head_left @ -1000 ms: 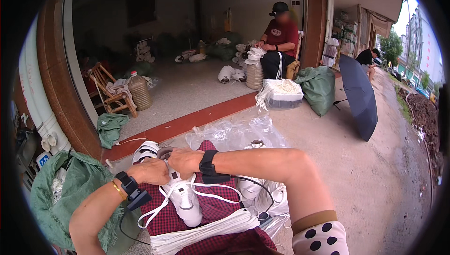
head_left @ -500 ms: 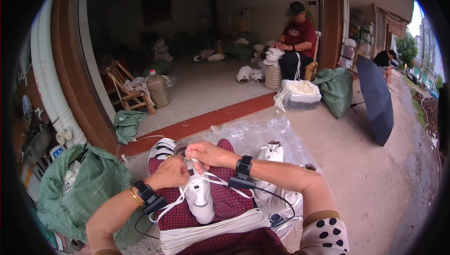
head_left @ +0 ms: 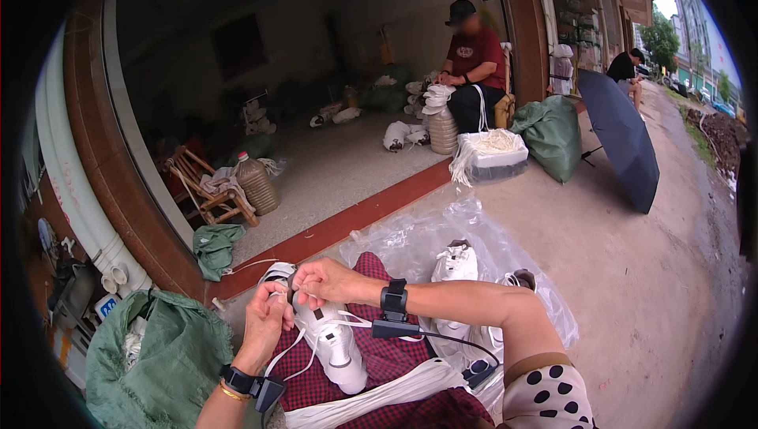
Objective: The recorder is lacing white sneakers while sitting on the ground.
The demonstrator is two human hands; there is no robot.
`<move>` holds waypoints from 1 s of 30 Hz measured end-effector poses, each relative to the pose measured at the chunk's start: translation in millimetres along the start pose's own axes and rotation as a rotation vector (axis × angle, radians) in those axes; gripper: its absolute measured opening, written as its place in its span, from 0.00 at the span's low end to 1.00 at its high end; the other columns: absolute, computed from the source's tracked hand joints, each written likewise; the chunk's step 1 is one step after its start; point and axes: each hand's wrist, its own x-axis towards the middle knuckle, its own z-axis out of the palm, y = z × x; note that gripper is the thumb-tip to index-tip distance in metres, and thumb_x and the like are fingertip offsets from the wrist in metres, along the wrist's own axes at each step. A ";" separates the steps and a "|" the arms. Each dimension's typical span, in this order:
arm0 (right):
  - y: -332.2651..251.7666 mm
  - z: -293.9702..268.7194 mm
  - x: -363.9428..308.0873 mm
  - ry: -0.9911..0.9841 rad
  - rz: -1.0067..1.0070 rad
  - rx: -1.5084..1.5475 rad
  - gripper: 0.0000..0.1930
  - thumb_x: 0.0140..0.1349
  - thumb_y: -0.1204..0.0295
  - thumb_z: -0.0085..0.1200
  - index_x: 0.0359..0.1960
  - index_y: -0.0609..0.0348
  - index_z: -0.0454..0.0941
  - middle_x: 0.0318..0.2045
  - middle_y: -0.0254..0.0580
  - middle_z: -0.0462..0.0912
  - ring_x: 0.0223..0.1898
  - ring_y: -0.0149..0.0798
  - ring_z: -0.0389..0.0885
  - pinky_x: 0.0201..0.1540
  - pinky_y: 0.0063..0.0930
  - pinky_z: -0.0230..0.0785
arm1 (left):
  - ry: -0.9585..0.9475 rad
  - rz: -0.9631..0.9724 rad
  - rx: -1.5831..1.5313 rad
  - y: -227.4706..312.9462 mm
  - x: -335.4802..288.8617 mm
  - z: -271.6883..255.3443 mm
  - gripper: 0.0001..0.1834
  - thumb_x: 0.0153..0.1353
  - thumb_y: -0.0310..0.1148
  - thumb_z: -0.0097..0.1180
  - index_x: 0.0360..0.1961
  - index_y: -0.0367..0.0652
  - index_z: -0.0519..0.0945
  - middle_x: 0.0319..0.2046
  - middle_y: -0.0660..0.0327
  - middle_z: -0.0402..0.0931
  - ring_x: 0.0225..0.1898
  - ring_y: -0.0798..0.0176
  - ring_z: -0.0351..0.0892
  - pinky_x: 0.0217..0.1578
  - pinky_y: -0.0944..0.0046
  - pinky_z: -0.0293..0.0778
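Note:
A white sneaker [head_left: 338, 350] lies on the checked red cloth [head_left: 430, 359] over my lap, its toe toward me. White shoelace [head_left: 353, 319] trails loosely from both sides of it. At the sneaker's far end, my left hand [head_left: 267, 320] pinches the lace between thumb and fingertips. Close beside it, my right hand [head_left: 325, 281] is bent over the upper eyelets, its fingers closed on the lace too. The lace ends inside the fingers are too small to make out. Across my lap lies a bundle of white laces [head_left: 379, 392].
More white sneakers [head_left: 455, 265] stand on clear plastic sheeting [head_left: 517, 287] at right. A green sack [head_left: 150, 358] bulges at left. Ahead are a white box of laces [head_left: 496, 162], another green sack [head_left: 550, 135], a dark umbrella [head_left: 620, 141] and a seated person [head_left: 478, 58] handling shoes.
My view has shifted. Both hands have moved away from the lace across the sneaker's middle, toward its far end. The sneaker has turned, its toe now pointing more to the right.

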 end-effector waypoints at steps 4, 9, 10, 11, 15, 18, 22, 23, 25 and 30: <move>-73.3 10.1 7.7 0.052 -0.230 0.175 0.07 0.70 0.75 0.49 0.42 0.66 0.76 0.33 0.43 0.86 0.25 0.25 0.80 0.27 0.18 0.72 | 0.048 -0.025 -0.105 -12.5 -10.8 -3.7 0.13 0.73 0.26 0.44 0.56 0.39 0.70 0.29 0.64 0.75 0.29 0.71 0.74 0.34 0.70 0.73; -74.2 -6.7 -1.3 -0.032 -0.102 -0.035 0.09 0.71 0.71 0.52 0.45 0.64 0.77 0.34 0.41 0.86 0.27 0.23 0.80 0.30 0.17 0.72 | 0.068 -0.075 -0.174 -19.7 -17.1 -6.5 0.08 0.71 0.27 0.49 0.45 0.36 0.79 0.30 0.64 0.78 0.28 0.72 0.75 0.34 0.71 0.74; -73.7 -6.7 -3.7 -0.037 -0.089 -0.026 0.09 0.71 0.70 0.52 0.44 0.64 0.78 0.33 0.41 0.87 0.27 0.23 0.80 0.30 0.17 0.72 | 0.113 -0.077 -0.195 -23.1 -20.7 -7.1 0.08 0.71 0.27 0.50 0.42 0.36 0.80 0.28 0.64 0.78 0.27 0.73 0.75 0.33 0.71 0.75; -73.3 -8.9 -8.6 -0.019 -0.083 0.076 0.10 0.71 0.69 0.53 0.45 0.63 0.78 0.35 0.41 0.86 0.27 0.23 0.79 0.30 0.16 0.72 | 0.107 -0.064 -0.202 -28.3 -24.0 -7.7 0.09 0.70 0.27 0.51 0.42 0.34 0.81 0.27 0.65 0.77 0.26 0.73 0.74 0.31 0.72 0.73; -70.9 3.2 -19.1 -0.063 -0.053 0.110 0.09 0.70 0.67 0.54 0.44 0.60 0.79 0.37 0.36 0.84 0.29 0.21 0.76 0.29 0.16 0.71 | 0.095 -0.115 -0.235 -27.4 -30.6 -4.2 0.09 0.70 0.27 0.52 0.43 0.34 0.82 0.26 0.66 0.77 0.25 0.74 0.72 0.29 0.72 0.71; -53.0 2.3 -14.0 -0.104 0.013 -0.219 0.11 0.70 0.66 0.55 0.43 0.62 0.79 0.35 0.31 0.81 0.31 0.19 0.74 0.31 0.16 0.69 | 0.108 -0.122 -0.171 -20.3 -43.5 -4.2 0.09 0.69 0.26 0.53 0.42 0.33 0.83 0.25 0.66 0.76 0.25 0.74 0.71 0.28 0.71 0.70; -61.2 12.4 -16.5 -0.069 0.032 -0.573 0.11 0.64 0.68 0.57 0.35 0.67 0.80 0.26 0.35 0.81 0.30 0.26 0.75 0.34 0.28 0.70 | 0.068 -0.057 -0.179 -11.0 -70.6 -8.6 0.09 0.69 0.28 0.54 0.42 0.36 0.83 0.24 0.67 0.75 0.25 0.75 0.70 0.28 0.73 0.68; -58.8 11.0 -15.0 -0.066 -0.006 -0.736 0.13 0.62 0.67 0.57 0.34 0.69 0.80 0.27 0.45 0.83 0.30 0.34 0.79 0.36 0.32 0.71 | 0.068 -0.082 -0.178 -9.4 -74.8 -9.8 0.09 0.69 0.28 0.54 0.43 0.36 0.83 0.24 0.67 0.75 0.25 0.75 0.70 0.28 0.73 0.68; -43.5 -5.0 -19.2 -0.018 -0.157 -0.865 0.11 0.60 0.70 0.56 0.35 0.69 0.81 0.30 0.56 0.84 0.34 0.49 0.84 0.38 0.38 0.73 | 0.053 -0.096 -0.169 -1.1 -71.0 -7.8 0.10 0.69 0.28 0.53 0.44 0.36 0.83 0.24 0.68 0.75 0.26 0.75 0.70 0.28 0.73 0.67; -34.0 -0.7 -13.0 -0.135 -0.180 -1.056 0.08 0.57 0.74 0.56 0.32 0.69 0.80 0.30 0.57 0.82 0.33 0.54 0.82 0.39 0.42 0.73 | 0.046 -0.121 -0.180 -1.2 -81.3 -12.6 0.11 0.70 0.29 0.52 0.45 0.35 0.84 0.25 0.70 0.73 0.26 0.78 0.67 0.27 0.75 0.65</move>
